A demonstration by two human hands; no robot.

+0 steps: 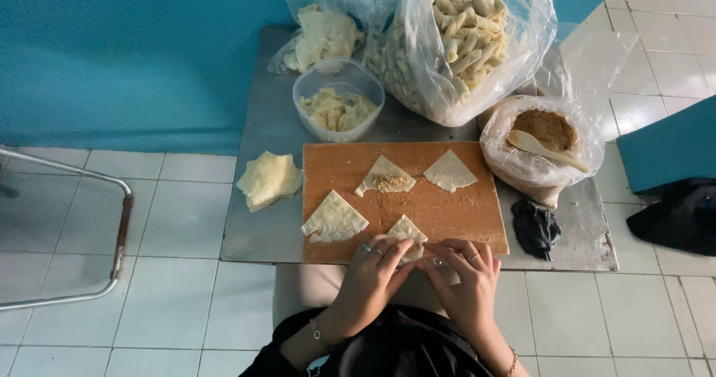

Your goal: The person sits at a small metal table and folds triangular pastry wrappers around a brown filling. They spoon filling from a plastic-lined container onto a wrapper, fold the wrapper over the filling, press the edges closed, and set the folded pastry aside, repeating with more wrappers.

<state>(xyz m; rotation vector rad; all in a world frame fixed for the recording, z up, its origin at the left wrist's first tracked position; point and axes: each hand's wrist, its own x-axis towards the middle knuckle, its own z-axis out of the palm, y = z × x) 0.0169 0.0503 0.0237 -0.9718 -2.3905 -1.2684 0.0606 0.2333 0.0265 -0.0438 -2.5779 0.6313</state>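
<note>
My left hand [373, 269] and my right hand [464, 272] meet at the near edge of a wooden board [440, 205], both pinching a small triangular pastry wrapper [406, 231]. Three more wrappers lie on the board: one at the left [333, 217], one in the middle with brown filling on it [386, 176], and a plain one at the right [450, 171]. Rings show on both hands, and a bracelet on each wrist.
The board rests on a low metal table [261, 220]. On it lie a stack of wrappers [270, 178], a plastic tub of scraps [337, 108], a big bag of rolled pastries [466, 38], a bag of brown filling with a spoon [541, 142] and a dark cloth [535, 228]. A chair frame [112, 220] stands left.
</note>
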